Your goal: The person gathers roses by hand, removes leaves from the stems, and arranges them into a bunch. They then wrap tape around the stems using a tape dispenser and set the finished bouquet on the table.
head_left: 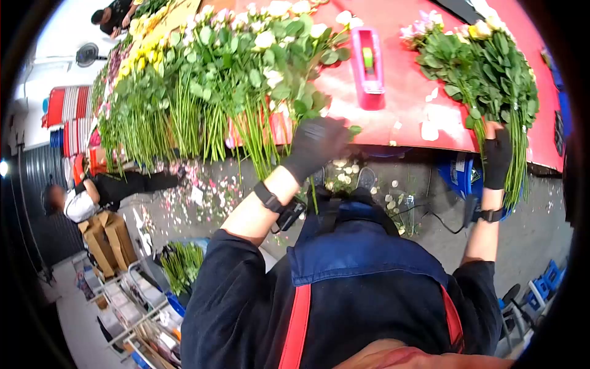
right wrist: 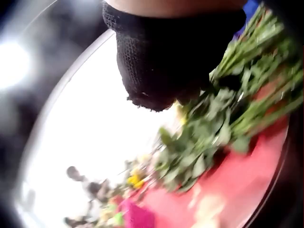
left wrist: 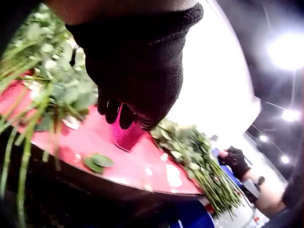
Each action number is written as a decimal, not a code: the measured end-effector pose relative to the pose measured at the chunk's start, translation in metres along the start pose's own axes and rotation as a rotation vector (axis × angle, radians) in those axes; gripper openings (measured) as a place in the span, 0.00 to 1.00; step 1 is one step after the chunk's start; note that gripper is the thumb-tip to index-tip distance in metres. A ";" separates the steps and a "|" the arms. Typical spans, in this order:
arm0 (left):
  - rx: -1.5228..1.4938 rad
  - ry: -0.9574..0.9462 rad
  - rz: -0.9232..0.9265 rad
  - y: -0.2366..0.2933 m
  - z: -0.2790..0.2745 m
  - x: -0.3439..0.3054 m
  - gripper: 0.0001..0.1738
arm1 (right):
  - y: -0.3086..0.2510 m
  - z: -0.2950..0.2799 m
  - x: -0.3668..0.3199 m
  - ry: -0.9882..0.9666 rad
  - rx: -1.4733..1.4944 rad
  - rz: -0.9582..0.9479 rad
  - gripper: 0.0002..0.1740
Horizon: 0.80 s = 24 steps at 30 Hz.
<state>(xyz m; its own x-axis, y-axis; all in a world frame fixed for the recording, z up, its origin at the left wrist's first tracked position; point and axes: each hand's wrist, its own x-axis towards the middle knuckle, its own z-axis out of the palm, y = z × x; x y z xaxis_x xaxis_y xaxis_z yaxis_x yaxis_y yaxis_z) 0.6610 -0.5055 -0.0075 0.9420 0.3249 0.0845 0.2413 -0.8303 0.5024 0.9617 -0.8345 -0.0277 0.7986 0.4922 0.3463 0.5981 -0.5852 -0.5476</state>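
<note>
My left hand (head_left: pixel 316 147), in a black glove, is blurred over the front edge of the red table, beside a pile of white roses (head_left: pixel 246 61). In the left wrist view its fingers (left wrist: pixel 126 116) hang loosely bent with nothing between them. A loose leaf (left wrist: pixel 98 162) lies below them near the table edge. My gloved right hand (head_left: pixel 498 160) is at the stems of a leafy rose bunch (head_left: pixel 510 80) on the right. Leaves (right wrist: pixel 213 118) partly hide its fingertips in the right wrist view, and I cannot tell whether they grip the stems.
A pink tape dispenser (head_left: pixel 370 98) stands on the red table (head_left: pixel 332 80) between the flower piles. Yellow roses (head_left: pixel 142 55) lie farther left, their stems overhanging the edge. A blue bucket (head_left: pixel 456 175) sits below. Petals (head_left: pixel 209 184) litter the floor; another person (head_left: pixel 80 200) is at the left.
</note>
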 end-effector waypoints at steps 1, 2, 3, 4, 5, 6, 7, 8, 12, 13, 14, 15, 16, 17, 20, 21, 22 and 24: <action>-0.087 0.090 -0.165 -0.024 -0.004 -0.015 0.14 | -0.025 0.027 -0.010 -0.081 0.193 -0.012 0.11; -0.061 0.074 -0.345 -0.040 -0.015 -0.024 0.16 | -0.091 0.049 -0.021 -0.199 0.492 0.100 0.10; -0.036 0.057 -0.522 -0.056 -0.025 -0.031 0.17 | -0.106 0.092 -0.038 -0.304 0.520 -0.088 0.10; -0.026 0.138 -0.526 -0.080 -0.023 -0.041 0.17 | -0.155 0.111 -0.054 -0.551 0.622 0.098 0.10; -0.016 0.220 -0.527 -0.108 -0.017 -0.051 0.16 | -0.186 0.137 -0.059 -0.695 0.443 -0.064 0.10; 0.023 0.289 -0.454 -0.127 -0.016 -0.057 0.16 | -0.215 0.170 -0.071 -0.632 0.574 -0.096 0.12; 0.028 0.295 -0.424 -0.145 -0.014 -0.060 0.17 | -0.225 0.206 -0.082 -0.524 0.292 -0.420 0.22; -0.046 0.319 -0.434 -0.161 -0.009 -0.061 0.17 | -0.272 0.201 -0.070 -0.710 0.198 -0.191 0.24; -0.184 0.313 -0.505 -0.176 -0.007 -0.062 0.17 | -0.322 0.273 -0.084 -0.651 0.104 -0.080 0.20; -0.153 0.315 -0.455 -0.171 -0.012 -0.063 0.17 | -0.320 0.282 -0.088 -0.612 0.138 -0.045 0.18; -0.194 0.302 -0.414 -0.172 -0.015 -0.063 0.17 | -0.316 0.290 -0.091 -0.571 0.170 -0.010 0.16; -0.236 0.287 -0.376 -0.175 -0.018 -0.063 0.17 | -0.316 0.287 -0.094 -0.505 0.206 0.006 0.13; -0.442 0.150 -0.506 -0.179 -0.021 -0.064 0.21 | -0.318 0.280 -0.096 -0.438 0.221 0.031 0.11; -0.639 0.142 -0.518 -0.185 -0.020 -0.066 0.18 | -0.320 0.270 -0.098 -0.370 0.235 0.055 0.10; -1.180 0.037 -0.635 -0.154 -0.064 -0.059 0.17 | -0.325 0.228 -0.102 -0.250 0.285 -0.024 0.09; -1.308 -0.007 -0.603 -0.149 -0.070 -0.054 0.20 | -0.321 0.225 -0.110 -0.203 0.184 -0.151 0.09; -1.488 -0.030 -0.591 -0.147 -0.071 -0.050 0.20 | -0.325 0.219 -0.116 -0.197 0.207 -0.157 0.09; -1.843 -0.134 -0.538 -0.145 -0.070 -0.042 0.20 | -0.335 0.208 -0.131 -0.214 0.232 -0.191 0.10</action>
<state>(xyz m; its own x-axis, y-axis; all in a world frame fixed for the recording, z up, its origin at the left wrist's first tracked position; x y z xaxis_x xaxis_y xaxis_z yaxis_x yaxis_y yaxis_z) 0.5699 -0.3670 -0.0241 0.8946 0.2391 -0.3775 0.0457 0.7915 0.6095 0.6427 -0.5692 -0.0477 0.6276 0.7164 0.3049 0.6840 -0.3203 -0.6554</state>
